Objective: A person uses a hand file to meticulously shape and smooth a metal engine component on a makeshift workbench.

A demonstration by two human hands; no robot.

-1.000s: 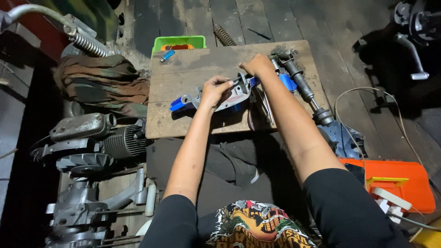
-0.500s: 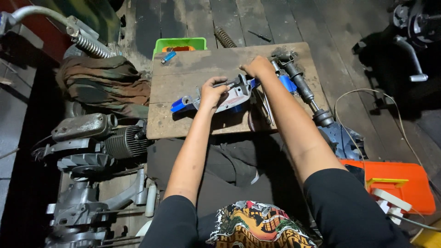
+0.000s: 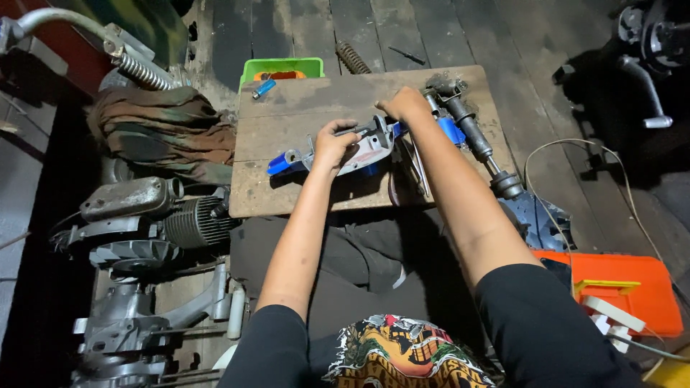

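- Head view: left hand (image 3: 336,141) has its grip clenched around a blue-and-grey metal part (image 3: 345,154) lying across the middle of the wooden surface (image 3: 287,115).
- Right hand (image 3: 405,105) rests on the same part's far end, fingers curled over it; whether that grip truly clamps it, cannot tell.
- Dark shaft assembly (image 3: 471,136) lies just beside the right hand, running off the surface's right edge.
- Green tray (image 3: 282,67) at the surface's far edge; small blue cylinder (image 3: 263,88) near it.
- Grey engine (image 3: 154,215) on the floor to the left; orange case (image 3: 618,291) to the right.
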